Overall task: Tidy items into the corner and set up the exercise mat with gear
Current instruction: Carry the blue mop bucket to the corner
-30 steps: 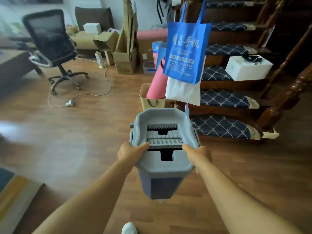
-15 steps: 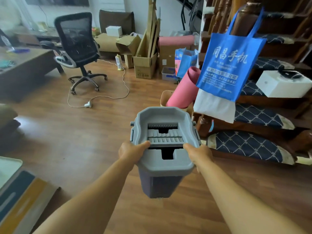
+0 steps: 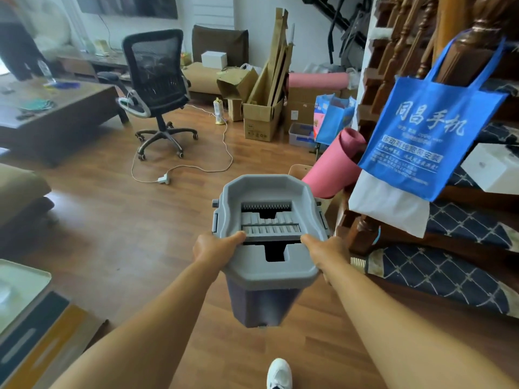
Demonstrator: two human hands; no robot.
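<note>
Hazard: the mop bucket (image 3: 269,248), carried close to the stairs, could have clipped the pink rolled mat (image 3: 334,164) leaning there. A foot could also have snagged the white power cord (image 3: 196,167) looped across the floor ahead. The bucket hung clear of the wood floor, with the left hand (image 3: 214,249) and right hand (image 3: 327,251) each gripping its rim. It had a grey slotted wringer top and a dark purple body.

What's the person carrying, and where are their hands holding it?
A grey mop bucket, lifted off the floor. The left hand grips the left side of its rim, the right hand the right side.
</note>
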